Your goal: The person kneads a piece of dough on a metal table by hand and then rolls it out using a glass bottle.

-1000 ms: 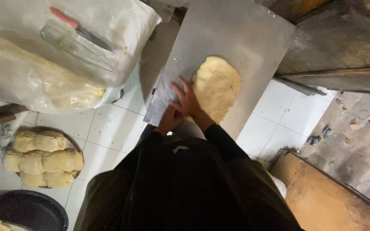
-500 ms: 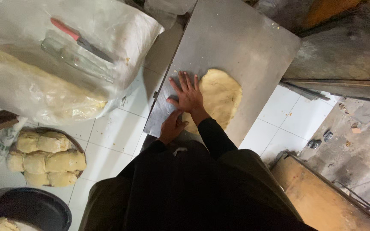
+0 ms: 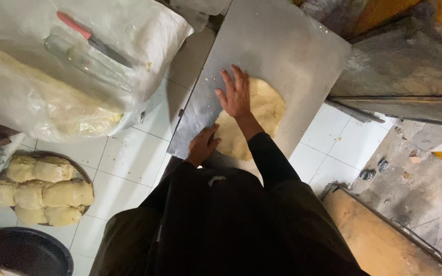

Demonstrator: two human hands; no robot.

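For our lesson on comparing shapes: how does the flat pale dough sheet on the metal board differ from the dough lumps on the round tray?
The flat pale dough sheet is one thin spread piece; the dough lumps are several thick blocks packed together. The sheet lies on the grey metal board under the right hand, with the left hand at its near edge; the lumps sit untouched on the round tray. Both are pale yellow.

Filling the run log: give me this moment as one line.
right hand: flat on dough sheet | left hand: at dough's near edge | surface: steel board | nearby: dough lumps, knife
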